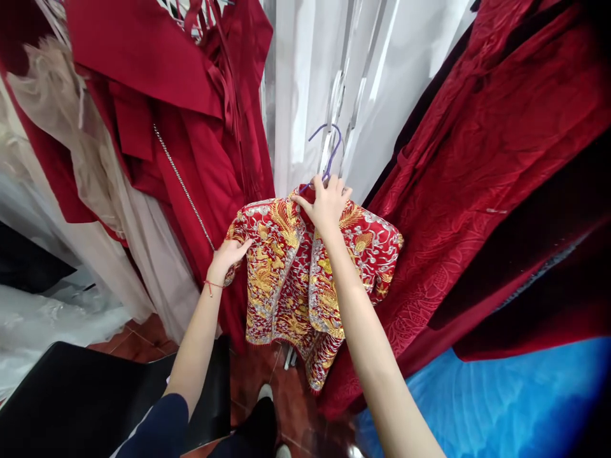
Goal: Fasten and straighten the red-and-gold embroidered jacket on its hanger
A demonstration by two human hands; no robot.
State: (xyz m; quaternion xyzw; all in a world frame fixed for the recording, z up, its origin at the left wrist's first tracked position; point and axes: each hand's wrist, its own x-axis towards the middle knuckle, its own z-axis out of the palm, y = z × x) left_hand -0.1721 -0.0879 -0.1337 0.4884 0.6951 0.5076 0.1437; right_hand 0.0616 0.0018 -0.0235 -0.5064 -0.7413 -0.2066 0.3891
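Observation:
A red jacket [267, 280] with dense gold and silver embroidery hangs, front parted, on a purple hanger [338, 143] in the middle of the view. My right hand [327, 202] is closed at its collar, just below the hanger's hook; the fingertips partly hide what they grip there. At the jacket's left-hand sleeve is my left hand [229, 256], its thumb lying over the cloth in front and its other fingers hidden behind. The hook's curve shows free above the right hand, in front of a metal rail fitting [334, 95].
Dark red dresses [186, 146] hang at left beside pale gauzy gowns [138, 222]. Patterned red garments [468, 191] fill the right side, above a bright blue fabric [501, 407]. White curtains [305, 76] stand behind. A black seat [76, 394] is at lower left, on reddish tiles [286, 407].

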